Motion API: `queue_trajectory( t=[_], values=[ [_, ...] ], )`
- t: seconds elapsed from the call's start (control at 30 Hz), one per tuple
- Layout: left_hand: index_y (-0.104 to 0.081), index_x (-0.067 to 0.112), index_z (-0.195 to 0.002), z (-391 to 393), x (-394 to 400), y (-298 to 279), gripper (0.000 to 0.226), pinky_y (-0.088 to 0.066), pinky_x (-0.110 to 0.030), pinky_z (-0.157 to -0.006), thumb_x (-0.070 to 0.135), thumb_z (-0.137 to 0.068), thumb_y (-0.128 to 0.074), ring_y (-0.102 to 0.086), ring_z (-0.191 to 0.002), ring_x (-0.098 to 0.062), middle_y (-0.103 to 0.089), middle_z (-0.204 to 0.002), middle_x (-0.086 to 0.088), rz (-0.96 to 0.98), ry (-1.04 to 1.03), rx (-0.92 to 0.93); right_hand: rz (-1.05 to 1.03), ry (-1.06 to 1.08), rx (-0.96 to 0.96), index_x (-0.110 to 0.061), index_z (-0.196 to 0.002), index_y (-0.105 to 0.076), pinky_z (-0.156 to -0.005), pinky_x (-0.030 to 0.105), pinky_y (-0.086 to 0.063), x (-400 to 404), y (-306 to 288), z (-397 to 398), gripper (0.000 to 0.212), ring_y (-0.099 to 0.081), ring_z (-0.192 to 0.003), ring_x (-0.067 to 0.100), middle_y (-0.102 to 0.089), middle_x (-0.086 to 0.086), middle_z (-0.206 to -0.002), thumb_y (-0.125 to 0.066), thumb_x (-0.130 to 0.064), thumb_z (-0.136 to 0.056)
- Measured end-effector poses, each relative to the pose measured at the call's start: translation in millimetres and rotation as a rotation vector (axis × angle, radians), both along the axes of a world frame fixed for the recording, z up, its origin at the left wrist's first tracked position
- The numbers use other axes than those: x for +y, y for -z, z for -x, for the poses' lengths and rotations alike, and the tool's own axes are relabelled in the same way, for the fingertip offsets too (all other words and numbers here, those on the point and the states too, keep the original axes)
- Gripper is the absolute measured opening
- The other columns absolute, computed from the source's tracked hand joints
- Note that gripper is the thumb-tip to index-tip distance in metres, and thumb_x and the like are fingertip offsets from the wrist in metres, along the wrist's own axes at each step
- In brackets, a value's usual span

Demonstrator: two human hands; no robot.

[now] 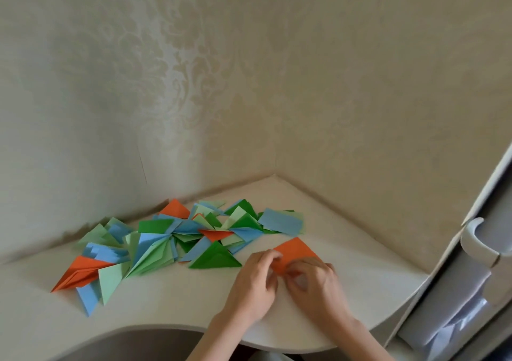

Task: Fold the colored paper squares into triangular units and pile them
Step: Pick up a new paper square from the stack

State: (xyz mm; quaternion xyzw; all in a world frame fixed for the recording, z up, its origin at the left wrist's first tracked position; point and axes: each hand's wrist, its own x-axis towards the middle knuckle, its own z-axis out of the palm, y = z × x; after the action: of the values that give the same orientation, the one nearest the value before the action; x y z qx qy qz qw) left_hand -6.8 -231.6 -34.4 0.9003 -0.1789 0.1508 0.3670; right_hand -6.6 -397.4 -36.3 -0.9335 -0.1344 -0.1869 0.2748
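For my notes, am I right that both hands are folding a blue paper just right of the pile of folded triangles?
Not quite: the paper under the left hand and right hand is orange, not blue, as the head view shows. It does lie just right of the pile.

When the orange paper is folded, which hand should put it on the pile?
Probably the left hand. Both hands hold the orange paper, but the pile lies on the left, so the right hand would have to cross over.

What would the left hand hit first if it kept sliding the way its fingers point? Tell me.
The left hand points up and slightly right, fingers on the orange paper. Past that, bare table, then probably the wall; depth is unclear.
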Motion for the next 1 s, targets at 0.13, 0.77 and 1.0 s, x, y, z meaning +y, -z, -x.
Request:
queue_trajectory(
  t=[0.13, 0.77, 1.0],
  values=[
    [-0.053, 0.027, -0.123, -4, -8, 2, 0.042, -0.039, -0.014, -0.094, 0.013, -0.084, -0.058, -0.051, -0.107, -0.003, -0.058, -0.112, 0.010, -0.008, 0.045, 0.025, -0.071, -0.026, 0.034, -0.033, -0.083, -0.071, -0.080, 0.032, -0.047, -3, 0, -2, 0.013, -0.062, -0.088, 0.004, -0.068, -0.021, -0.085, -0.066, -0.027, -0.073],
    [-0.061, 0.031, -0.108, -14, -14, 4, 0.028, -0.045, -0.022, -0.086, 0.020, -0.083, -0.064, -0.052, -0.094, -0.001, -0.059, -0.092, 0.019, 0.097, -0.039, 0.066, -0.179, -0.034, 0.062, -0.032, -0.076, -0.069, -0.070, 0.020, -0.047, -8, 2, -12, 0.005, -0.057, -0.079, 0.001, -0.061, -0.020, -0.084, -0.074, -0.031, -0.077],
    [-0.060, 0.031, -0.112, -17, -14, 7, 0.030, -0.044, -0.028, -0.089, 0.020, -0.084, -0.063, -0.052, -0.096, -0.007, -0.061, -0.095, 0.016, 0.068, -0.064, 0.055, -0.167, 0.031, 0.163, -0.036, -0.088, -0.065, -0.078, 0.018, -0.040, -7, 4, -19, 0.013, -0.051, -0.090, 0.003, -0.052, -0.018, -0.095, -0.073, -0.038, -0.078]
  ],
)
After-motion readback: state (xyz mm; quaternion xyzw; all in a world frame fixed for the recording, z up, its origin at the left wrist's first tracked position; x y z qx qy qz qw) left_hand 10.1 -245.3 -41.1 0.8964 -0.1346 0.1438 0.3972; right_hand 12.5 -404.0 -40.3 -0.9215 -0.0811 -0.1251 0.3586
